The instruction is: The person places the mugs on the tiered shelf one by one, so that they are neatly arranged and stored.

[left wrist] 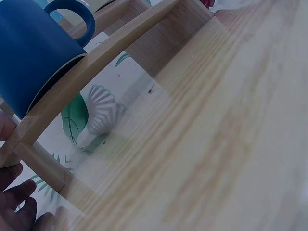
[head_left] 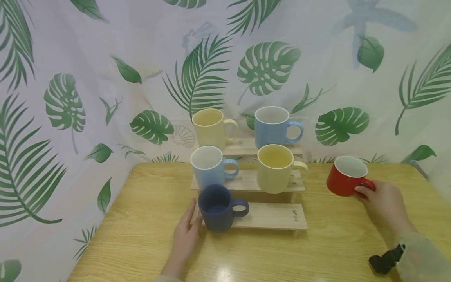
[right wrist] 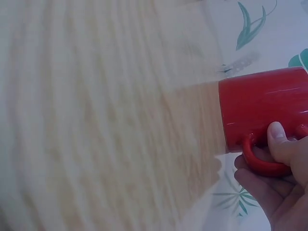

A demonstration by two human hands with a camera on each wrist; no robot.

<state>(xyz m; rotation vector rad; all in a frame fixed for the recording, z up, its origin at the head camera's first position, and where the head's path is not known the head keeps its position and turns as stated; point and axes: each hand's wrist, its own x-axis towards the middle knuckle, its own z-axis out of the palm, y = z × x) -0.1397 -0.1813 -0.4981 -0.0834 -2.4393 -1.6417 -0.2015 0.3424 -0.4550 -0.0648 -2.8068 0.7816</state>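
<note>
At the right side, my right hand [head_left: 387,201] pinches the handle of a red mug [right wrist: 264,108] with a pale inside, thumb against the handle. The mug leans slightly; whether its base touches the table I cannot tell. My left hand [head_left: 184,235] is at the left end of the wooden stepped rack's lowest shelf [head_left: 267,214], beside a dark blue mug [head_left: 215,213]. Its fingers [left wrist: 19,192] are loosely bent around the shelf end in the left wrist view, with one fingertip near the mug's base. The dark blue mug stands upright on that shelf, handle to the right.
On the middle shelf stand a light blue mug [head_left: 208,168] and a yellow mug [head_left: 275,172]. Another yellow mug [head_left: 209,131] and light blue mug [head_left: 271,127] stand on the top shelf. A leaf-patterned cloth [head_left: 105,98] hangs behind the wooden table [head_left: 141,250].
</note>
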